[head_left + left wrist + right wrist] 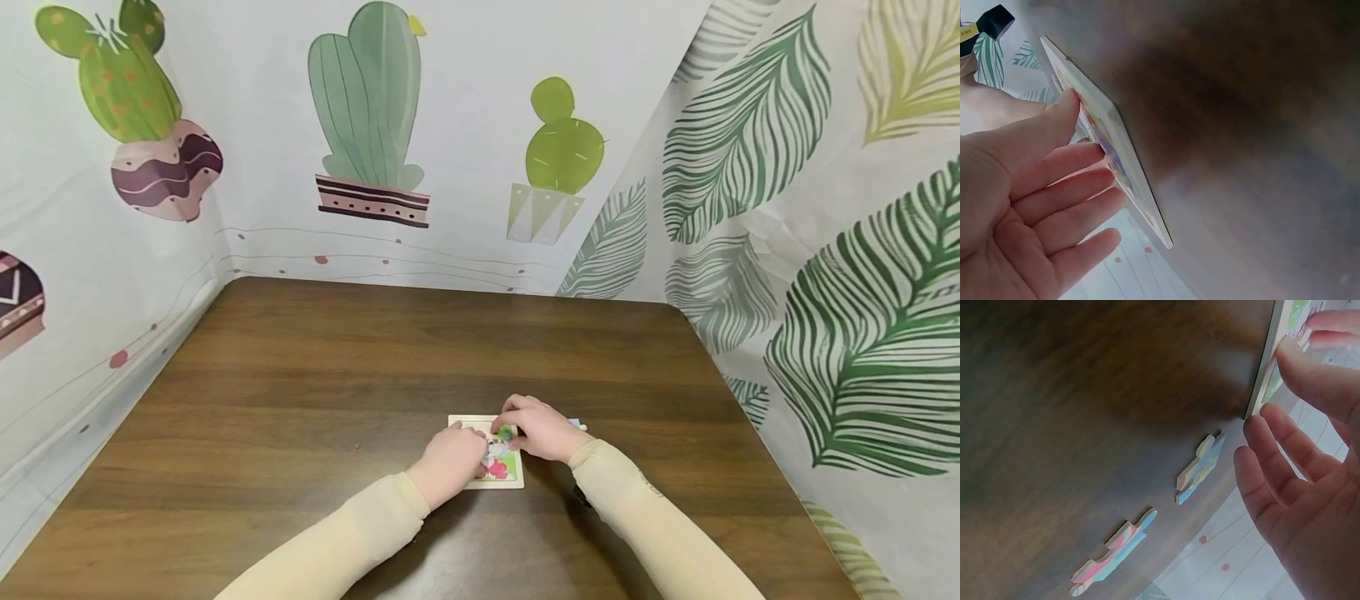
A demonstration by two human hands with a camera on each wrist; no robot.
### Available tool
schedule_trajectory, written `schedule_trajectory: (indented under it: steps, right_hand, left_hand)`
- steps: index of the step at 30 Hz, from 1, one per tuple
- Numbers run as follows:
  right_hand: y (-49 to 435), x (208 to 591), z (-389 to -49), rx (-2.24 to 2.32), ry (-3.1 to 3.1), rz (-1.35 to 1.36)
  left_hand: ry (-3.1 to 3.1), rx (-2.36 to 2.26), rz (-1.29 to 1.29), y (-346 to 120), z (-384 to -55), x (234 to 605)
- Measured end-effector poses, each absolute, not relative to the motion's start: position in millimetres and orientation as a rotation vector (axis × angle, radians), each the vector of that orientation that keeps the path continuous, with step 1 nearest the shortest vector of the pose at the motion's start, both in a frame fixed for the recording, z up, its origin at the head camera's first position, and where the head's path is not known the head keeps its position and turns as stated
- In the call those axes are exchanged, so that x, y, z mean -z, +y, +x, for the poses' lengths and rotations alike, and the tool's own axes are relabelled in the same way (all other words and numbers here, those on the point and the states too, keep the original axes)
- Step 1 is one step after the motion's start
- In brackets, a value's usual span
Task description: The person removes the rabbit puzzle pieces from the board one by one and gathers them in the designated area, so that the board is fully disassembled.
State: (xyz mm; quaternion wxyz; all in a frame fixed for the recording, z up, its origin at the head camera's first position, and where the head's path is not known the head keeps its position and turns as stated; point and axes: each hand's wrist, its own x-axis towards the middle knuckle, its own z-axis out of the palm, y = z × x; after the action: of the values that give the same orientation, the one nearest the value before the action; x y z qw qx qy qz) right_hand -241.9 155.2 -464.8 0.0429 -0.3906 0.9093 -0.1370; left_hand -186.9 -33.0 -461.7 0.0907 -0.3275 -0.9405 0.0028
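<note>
A small jigsaw puzzle board (522,481) with a pale frame and a colourful cartoon picture lies on the table. Over its left part reaches my left hand (450,460); in the left wrist view its thumb (1069,112) touches the board's face, with the other fingers stretched along it. My right hand (542,429) is at the upper right corner, thumb and forefinger either side of a green puzzle piece (506,432). The right wrist view shows the right thumb (1290,359) at the frame's edge and the other fingers loosely bent, while the piece itself is hidden there.
Two loose puzzle pieces lie on the brown table (337,375) beside the board: a blue and yellow piece (1200,467) and a longer pink and blue piece (1116,550). Fabric with printed cacti and leaves (465,125) hangs behind the table and along its sides.
</note>
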Motion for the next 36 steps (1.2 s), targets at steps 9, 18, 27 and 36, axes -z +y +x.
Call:
schedule_trajectory:
  steps: [9, 18, 27, 36]
  right_hand:
    - [155.4, 465.1, -243.7, 0.412, 2.792, -1.236]
    - [153.4, 461.7, -245.8, 0.380, 2.782, -1.228]
    - [151.5, 464.9, -247.9, 0.548, 2.788, -1.236]
    - [146.2, 465.7, -248.9, 0.611, 2.788, -1.251]
  left_hand:
    - [-2.906, 0.157, -0.926, -34.0, -189.6, 464.2]
    - [-2.889, 0.117, -0.929, -32.7, -187.7, 463.6]
    - [-2.891, 0.125, -0.927, -33.0, -186.9, 462.8]
    - [-2.906, 0.124, -0.929, -32.6, -185.4, 460.3]
